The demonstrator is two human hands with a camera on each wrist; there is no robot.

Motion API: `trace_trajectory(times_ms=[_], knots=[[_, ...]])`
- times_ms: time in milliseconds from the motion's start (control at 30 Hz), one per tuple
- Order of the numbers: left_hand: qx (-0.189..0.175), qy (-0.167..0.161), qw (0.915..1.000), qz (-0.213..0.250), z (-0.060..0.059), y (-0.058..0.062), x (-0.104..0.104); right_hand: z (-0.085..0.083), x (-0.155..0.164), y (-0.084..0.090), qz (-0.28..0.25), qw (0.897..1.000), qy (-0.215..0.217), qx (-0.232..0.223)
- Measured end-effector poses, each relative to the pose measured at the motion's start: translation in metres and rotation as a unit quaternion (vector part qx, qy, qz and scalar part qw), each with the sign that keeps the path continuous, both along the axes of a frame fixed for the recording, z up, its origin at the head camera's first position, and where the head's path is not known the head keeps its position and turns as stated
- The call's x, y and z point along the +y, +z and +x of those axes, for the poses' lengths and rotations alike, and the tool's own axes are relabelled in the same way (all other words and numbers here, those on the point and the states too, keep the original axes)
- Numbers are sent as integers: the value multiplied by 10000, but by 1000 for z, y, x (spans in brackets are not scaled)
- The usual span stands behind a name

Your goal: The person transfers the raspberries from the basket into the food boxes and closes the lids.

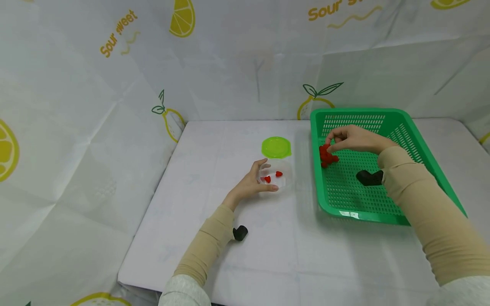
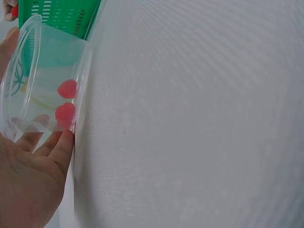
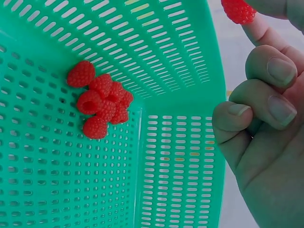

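- Right hand [image 1: 354, 139], right of centre in the head view, pinches a single raspberry [image 3: 238, 10] between fingertips; the other fingers are curled in, as the right wrist view shows at its upper right.
- That hand sits over the left inner corner of the green basket [image 1: 417, 140], just above the raspberry pile [image 1: 327, 156] lying against the basket's left wall.
- Left hand [image 1: 255, 182], at the centre of the head view, grasps the clear tub [image 1: 285, 177] from its left side, fingers curved round the wall; two red berries [image 2: 65, 102] lie inside.
- Between tub and basket runs a narrow strip of bare bench [image 1: 214, 144]; the two are near but apart.
- Green lid [image 1: 276, 147] lies flat just behind the tub, close to the basket's left rim.
- Wide open bench surface spreads to the left and toward the near edge at the lower part of the frame.
- Basket's near rim carries a small white label [image 1: 349, 214], too small to read.
- Backdrop sheet behind reads "Sour sweet" [image 1: 119, 34] in yellow at upper left, beside lemon drawings.
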State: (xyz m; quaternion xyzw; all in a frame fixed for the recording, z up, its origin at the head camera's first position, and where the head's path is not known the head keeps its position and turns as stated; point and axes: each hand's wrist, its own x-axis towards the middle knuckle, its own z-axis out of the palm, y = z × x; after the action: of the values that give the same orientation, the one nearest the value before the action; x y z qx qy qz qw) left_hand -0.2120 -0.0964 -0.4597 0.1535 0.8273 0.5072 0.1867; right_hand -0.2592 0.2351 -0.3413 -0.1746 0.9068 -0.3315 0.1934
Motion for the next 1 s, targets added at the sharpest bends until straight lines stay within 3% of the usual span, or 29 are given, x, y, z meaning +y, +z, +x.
trace_trajectory(times_ms=[633, 1000], knots=[[76, -21, 10000, -6, -3, -2, -1, 1, -7, 4, -361, 9991, -134, -186], [5, -17, 10000, 7, -1, -1, -1, 0, -22, 5, -587, 9981, 20, -178]])
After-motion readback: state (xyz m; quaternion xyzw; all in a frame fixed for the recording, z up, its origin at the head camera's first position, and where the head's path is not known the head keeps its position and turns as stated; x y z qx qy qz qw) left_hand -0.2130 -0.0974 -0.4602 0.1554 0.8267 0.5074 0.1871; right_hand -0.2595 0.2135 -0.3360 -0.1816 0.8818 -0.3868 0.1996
